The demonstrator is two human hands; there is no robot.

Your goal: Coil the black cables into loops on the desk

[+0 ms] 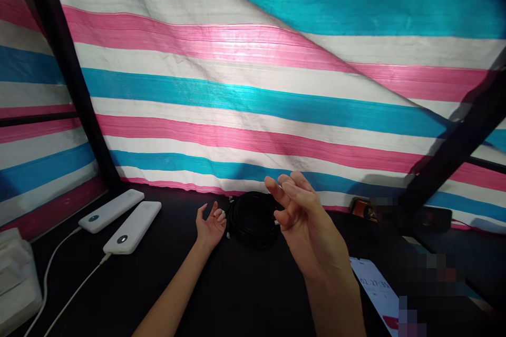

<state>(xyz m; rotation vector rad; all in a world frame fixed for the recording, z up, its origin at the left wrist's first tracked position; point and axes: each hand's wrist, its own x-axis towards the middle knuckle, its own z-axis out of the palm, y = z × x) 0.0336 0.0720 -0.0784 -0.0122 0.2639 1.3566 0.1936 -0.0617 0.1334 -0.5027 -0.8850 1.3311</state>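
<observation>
My left hand [212, 227] rests palm up near the black tabletop [241, 295], its thumb and index finger apart and the other fingers loosely curled. Nothing shows in it. Just right of it lies a coiled black cable [237, 224] with small pale connector ends at its sides. Closer to the camera, my right hand [302, 221] is raised with bent, separated fingers and no object visible in them. It overlaps the right side of the coil, so that part is hidden. I cannot tell whether either hand touches the cable.
Two white power banks [132, 227] with cords lie at the left, beside a whitish bulky object [16, 279] at the edge. A phone [373, 287] showing a timer lies right of my right forearm. Dark frame poles [75, 79] and a striped sheet [237, 84] enclose the table.
</observation>
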